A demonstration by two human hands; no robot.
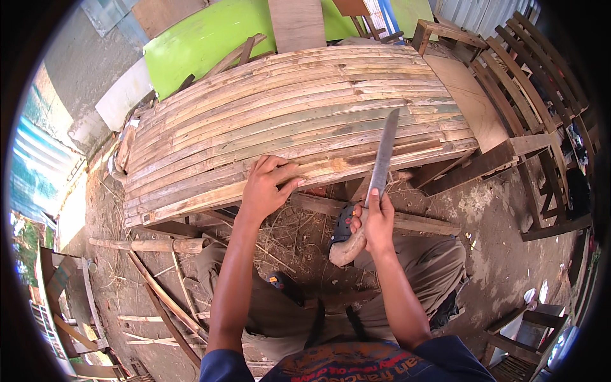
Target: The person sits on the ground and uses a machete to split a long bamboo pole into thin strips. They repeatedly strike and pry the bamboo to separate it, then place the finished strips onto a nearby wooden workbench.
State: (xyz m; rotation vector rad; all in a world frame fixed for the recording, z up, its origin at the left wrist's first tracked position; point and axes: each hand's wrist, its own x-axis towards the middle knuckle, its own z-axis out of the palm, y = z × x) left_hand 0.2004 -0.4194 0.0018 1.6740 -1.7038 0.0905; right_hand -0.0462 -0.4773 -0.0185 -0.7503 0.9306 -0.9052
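Now the left hand (266, 188) presses spread fingers on a bamboo slat (331, 167) at the platform's (293, 102) near edge; the right hand (377, 223), fingers wrapped, raises a machete (382, 159), seemingly ready to trim it.

A long grey steel machete with a curved pale wooden handle (375, 191) stands nearly upright, its blade tip over the near edge of the table. The pale split bamboo slat (331, 167) lies flat along that near edge, weathered and streaked brown.
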